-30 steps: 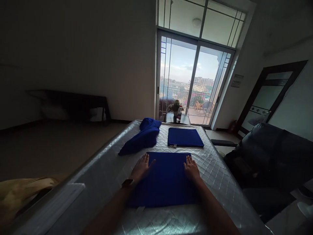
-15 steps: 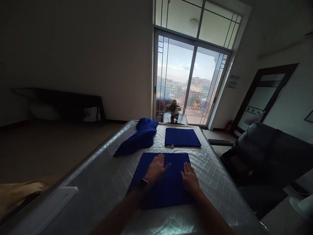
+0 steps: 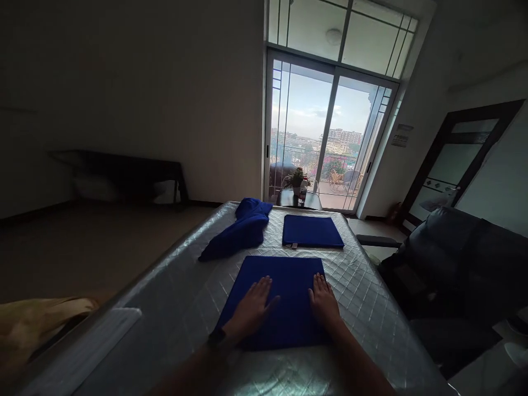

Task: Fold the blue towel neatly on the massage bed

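A flat blue folded cloth (image 3: 284, 324) lies in front of me on a silvery quilted table cover (image 3: 363, 319). On its left part rests my left hand (image 3: 252, 305), palm down with the thumb spread from the fingers. My right hand (image 3: 324, 300) lies flat along the cloth's right edge, fingers stretched forward. Neither hand grips anything. Just beyond is a second folded blue cloth (image 3: 312, 231) with a small white tag at its near edge. A crumpled blue cloth (image 3: 241, 228) lies at the far left of the table.
A white flat item (image 3: 94, 346) lies on the table's near left edge, with yellowish fabric (image 3: 37, 324) beyond it. A dark sofa (image 3: 454, 275) stands on the right. Past the table's far end are a small dark table (image 3: 299, 199) with a plant (image 3: 298, 179) and glass doors.
My left hand has slid back toward me over the folded cloth, its fingers now flatter. My right hand stays at the right edge. The view has shifted slightly.
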### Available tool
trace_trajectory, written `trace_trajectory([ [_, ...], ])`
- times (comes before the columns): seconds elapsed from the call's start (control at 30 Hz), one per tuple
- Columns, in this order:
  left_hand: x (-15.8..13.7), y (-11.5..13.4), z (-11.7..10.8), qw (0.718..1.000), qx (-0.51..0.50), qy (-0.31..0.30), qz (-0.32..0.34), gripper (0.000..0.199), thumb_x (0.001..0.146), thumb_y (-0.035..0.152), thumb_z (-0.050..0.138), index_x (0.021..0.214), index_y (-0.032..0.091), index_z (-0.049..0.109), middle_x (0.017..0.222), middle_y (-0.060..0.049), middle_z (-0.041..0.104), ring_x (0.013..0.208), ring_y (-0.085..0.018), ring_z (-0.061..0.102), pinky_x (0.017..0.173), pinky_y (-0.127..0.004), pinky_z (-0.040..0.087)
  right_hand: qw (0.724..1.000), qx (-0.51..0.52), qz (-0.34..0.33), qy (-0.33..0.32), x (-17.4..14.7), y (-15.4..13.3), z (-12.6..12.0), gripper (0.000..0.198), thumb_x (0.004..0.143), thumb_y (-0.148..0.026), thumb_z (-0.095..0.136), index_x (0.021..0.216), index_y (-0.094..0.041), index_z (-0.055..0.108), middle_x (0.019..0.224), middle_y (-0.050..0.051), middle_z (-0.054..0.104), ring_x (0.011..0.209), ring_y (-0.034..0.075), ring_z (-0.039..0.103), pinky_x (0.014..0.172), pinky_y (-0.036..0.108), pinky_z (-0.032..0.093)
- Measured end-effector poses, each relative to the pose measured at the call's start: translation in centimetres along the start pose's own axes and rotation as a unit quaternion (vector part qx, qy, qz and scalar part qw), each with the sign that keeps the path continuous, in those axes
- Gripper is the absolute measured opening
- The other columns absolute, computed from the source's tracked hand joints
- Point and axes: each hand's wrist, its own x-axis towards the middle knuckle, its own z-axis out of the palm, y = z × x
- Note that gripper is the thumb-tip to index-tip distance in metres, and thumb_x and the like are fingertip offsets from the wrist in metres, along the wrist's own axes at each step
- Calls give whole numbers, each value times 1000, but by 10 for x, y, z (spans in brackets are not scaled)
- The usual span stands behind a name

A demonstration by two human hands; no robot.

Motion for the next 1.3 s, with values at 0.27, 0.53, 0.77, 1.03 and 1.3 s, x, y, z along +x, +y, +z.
trace_trajectory([
  [0.27,-26,-52,9,993,59,-14,-104,66,94,46,15,139,2,34,148,-14,31,137,-19,31,113,-30,30,1000,-25,6,9,-6,-11,-12,64,92,-40,16,145,-5,22,154,14,20,144,24,16,117,40,13],
  [0.53,-20,-33,18,996,67,23,-47,68,93,47,15,138,2,36,146,-15,33,136,-24,32,113,-37,33,999,-27,11,-16,-67,-10,-12,63,90,-44,21,145,-13,26,153,8,24,142,21,21,119,40,17],
  [0.77,-12,50,15,965,-79,12,251,67,89,56,24,142,17,35,147,-9,36,137,-23,31,115,-37,34,999,6,25,-37,-93,-3,-5,65,89,-47,23,145,-16,23,154,5,19,143,20,16,119,41,18],
  [1.03,-24,22,28,978,-59,15,197,60,92,51,20,140,20,37,147,-5,37,137,-17,32,115,-30,29,999,-1,29,-20,-91,-1,0,62,89,-44,25,145,-19,24,153,3,21,143,20,17,119,42,20],
  [1.3,-62,-54,42,993,113,-20,-41,58,91,46,20,136,17,41,144,-4,33,133,-18,37,108,-32,37,999,9,26,-20,-92,-2,-2,60,89,-44,24,145,-24,24,153,-2,18,143,18,15,119,41,21],
])
